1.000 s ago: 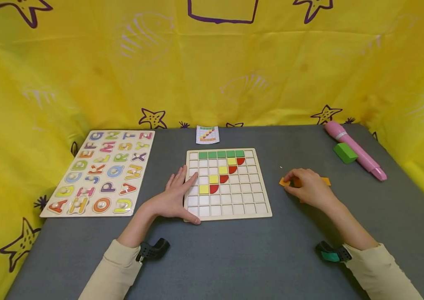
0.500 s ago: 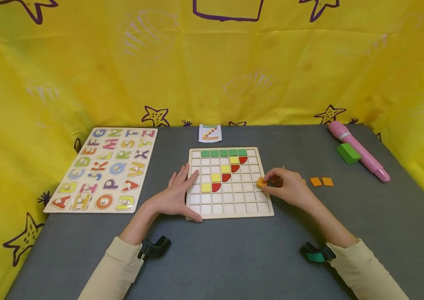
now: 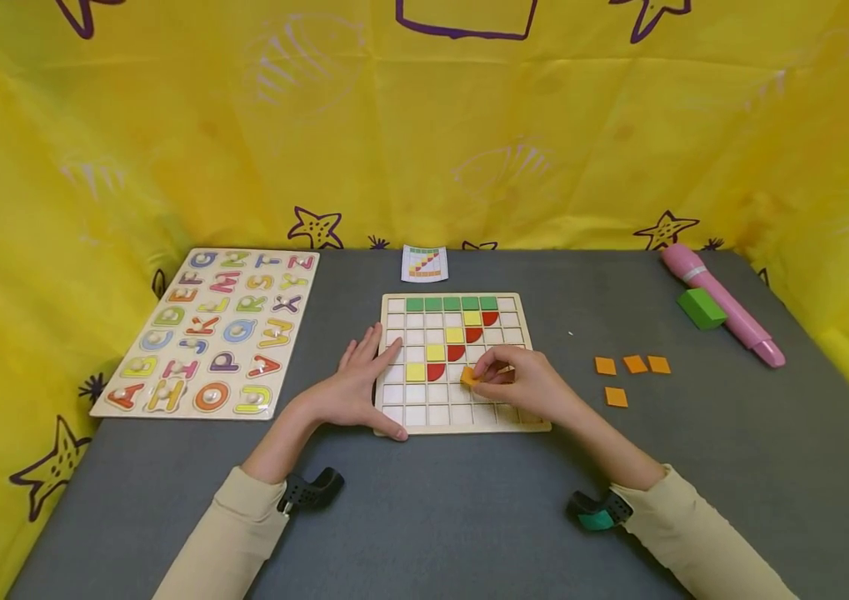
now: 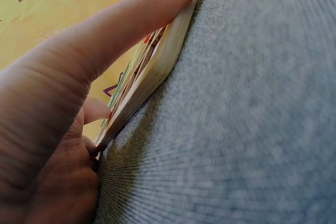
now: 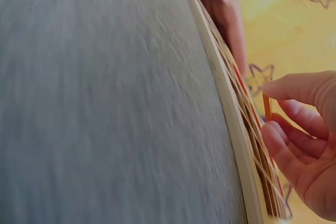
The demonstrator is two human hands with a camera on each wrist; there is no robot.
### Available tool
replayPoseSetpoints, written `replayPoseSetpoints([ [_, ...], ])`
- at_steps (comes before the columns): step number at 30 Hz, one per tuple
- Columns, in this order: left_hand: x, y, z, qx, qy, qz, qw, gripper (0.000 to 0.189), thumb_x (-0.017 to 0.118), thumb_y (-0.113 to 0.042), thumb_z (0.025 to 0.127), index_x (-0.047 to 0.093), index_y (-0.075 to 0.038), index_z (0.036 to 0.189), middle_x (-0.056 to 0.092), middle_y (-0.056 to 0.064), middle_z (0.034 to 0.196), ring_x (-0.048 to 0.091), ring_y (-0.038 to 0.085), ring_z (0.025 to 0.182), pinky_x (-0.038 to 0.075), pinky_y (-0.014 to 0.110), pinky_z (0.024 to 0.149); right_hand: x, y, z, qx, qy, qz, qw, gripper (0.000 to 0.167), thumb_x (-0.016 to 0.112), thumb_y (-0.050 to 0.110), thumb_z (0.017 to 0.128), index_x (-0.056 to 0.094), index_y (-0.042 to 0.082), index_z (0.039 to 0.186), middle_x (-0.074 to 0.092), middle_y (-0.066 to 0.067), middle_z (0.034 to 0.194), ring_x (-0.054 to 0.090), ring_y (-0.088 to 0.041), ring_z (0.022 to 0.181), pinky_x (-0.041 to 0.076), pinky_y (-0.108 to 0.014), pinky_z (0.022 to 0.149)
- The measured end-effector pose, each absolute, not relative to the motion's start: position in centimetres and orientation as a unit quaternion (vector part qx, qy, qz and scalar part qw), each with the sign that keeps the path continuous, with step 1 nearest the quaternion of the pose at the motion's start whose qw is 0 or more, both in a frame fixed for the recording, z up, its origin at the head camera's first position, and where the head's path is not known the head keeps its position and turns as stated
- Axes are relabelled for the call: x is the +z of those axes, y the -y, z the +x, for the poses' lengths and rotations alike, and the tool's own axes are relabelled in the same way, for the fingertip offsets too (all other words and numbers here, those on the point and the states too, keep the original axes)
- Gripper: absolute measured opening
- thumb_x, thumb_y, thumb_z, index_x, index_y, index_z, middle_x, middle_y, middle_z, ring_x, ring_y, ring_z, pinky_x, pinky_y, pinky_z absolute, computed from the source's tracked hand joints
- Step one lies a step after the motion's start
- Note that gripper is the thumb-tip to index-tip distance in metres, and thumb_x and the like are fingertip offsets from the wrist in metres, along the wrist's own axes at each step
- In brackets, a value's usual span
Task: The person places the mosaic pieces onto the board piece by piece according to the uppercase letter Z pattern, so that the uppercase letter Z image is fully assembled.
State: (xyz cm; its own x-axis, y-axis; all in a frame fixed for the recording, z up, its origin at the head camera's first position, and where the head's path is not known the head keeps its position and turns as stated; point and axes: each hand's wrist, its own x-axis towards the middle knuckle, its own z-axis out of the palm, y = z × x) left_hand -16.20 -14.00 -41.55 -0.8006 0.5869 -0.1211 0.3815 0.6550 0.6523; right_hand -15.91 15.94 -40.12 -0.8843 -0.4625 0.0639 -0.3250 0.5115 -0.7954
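Note:
A wooden grid board (image 3: 440, 416) lies on the grey table, with green squares (image 3: 451, 303) along its top row and a diagonal of yellow squares (image 3: 435, 353) beside red quarter-circles (image 3: 456, 352). My left hand (image 3: 349, 385) rests along the board's left edge, fingers straight and spread, thumb on the near corner. Over the middle of the board my right hand (image 3: 520, 384) pinches an orange square tile (image 3: 468, 377) between thumb and fingers. In the right wrist view the tile (image 5: 268, 107) stands on edge above the board's surface.
Several loose orange tiles (image 3: 616, 397) lie right of the board. A small pattern card (image 3: 425, 264) is behind it. At left sits an alphabet puzzle (image 3: 210, 333). A green block (image 3: 701, 308) and a pink toy microphone (image 3: 739, 314) lie at far right.
My right hand has moved left from the orange tiles to over the board, carrying one tile and uncovering the others. My left hand stays at the board's left edge.

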Motion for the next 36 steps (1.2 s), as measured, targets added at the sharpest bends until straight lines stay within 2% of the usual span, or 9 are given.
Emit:
replayPoseSetpoints([
  [8, -41.4, 13.9, -16.1, 0.314, -0.897, 0.266, 0.161, 0.129, 0.088, -0.054, 0.062, 0.014, -0.007, 0.157, -0.014, 0.017, 0.161, -0.015, 0.030, 0.147, -0.009, 0.051, 0.114, -40.1, -12.4, -15.7, -0.423, -0.852, -0.302, 0.065, 0.015, 0.080, 0.010, 0.080, 0.069, 0.010, 0.090, 0.065, 0.002, 0.086, 0.060, -0.017, 0.082, 0.055, -0.028, 0.077],
  [16, -41.5, 13.8, -16.2, 0.309, -0.898, 0.270, 0.157, 0.129, 0.087, -0.057, 0.062, 0.013, -0.008, 0.157, -0.015, 0.017, 0.161, -0.015, 0.030, 0.147, -0.008, 0.051, 0.115, -40.3, -10.2, -15.5, -0.360, -0.859, -0.362, 0.036, 0.013, 0.077, 0.007, 0.081, 0.070, 0.010, 0.092, 0.066, 0.004, 0.088, 0.060, -0.013, 0.082, 0.051, -0.026, 0.078],
  [21, -41.6, 13.9, -16.2, 0.304, -0.900, 0.268, 0.162, 0.130, 0.086, -0.058, 0.062, 0.012, -0.010, 0.157, -0.016, 0.015, 0.161, -0.016, 0.028, 0.147, -0.009, 0.049, 0.115, -40.3, -9.9, -15.4, -0.342, -0.860, -0.377, 0.028, 0.015, 0.077, 0.009, 0.082, 0.070, 0.011, 0.095, 0.065, 0.003, 0.092, 0.059, -0.013, 0.083, 0.050, -0.026, 0.077],
  [29, -41.5, 13.9, -16.0, 0.310, -0.898, 0.268, 0.157, 0.129, 0.087, -0.056, 0.062, 0.014, -0.008, 0.157, -0.014, 0.018, 0.160, -0.015, 0.030, 0.147, -0.009, 0.051, 0.114, -40.4, -10.2, -15.2, -0.398, -0.834, -0.378, 0.061, 0.017, 0.073, 0.003, 0.085, 0.070, 0.006, 0.102, 0.069, -0.001, 0.098, 0.064, -0.011, 0.088, 0.053, -0.026, 0.084],
  [36, -41.4, 14.0, -15.9, 0.311, -0.898, 0.269, 0.157, 0.129, 0.087, -0.056, 0.062, 0.014, -0.008, 0.157, -0.014, 0.018, 0.160, -0.014, 0.030, 0.147, -0.009, 0.052, 0.114, -40.5, -10.3, -15.2, -0.371, -0.830, -0.415, 0.037, 0.010, 0.073, 0.006, 0.086, 0.074, 0.012, 0.095, 0.069, 0.005, 0.092, 0.060, -0.007, 0.083, 0.051, -0.025, 0.076],
])
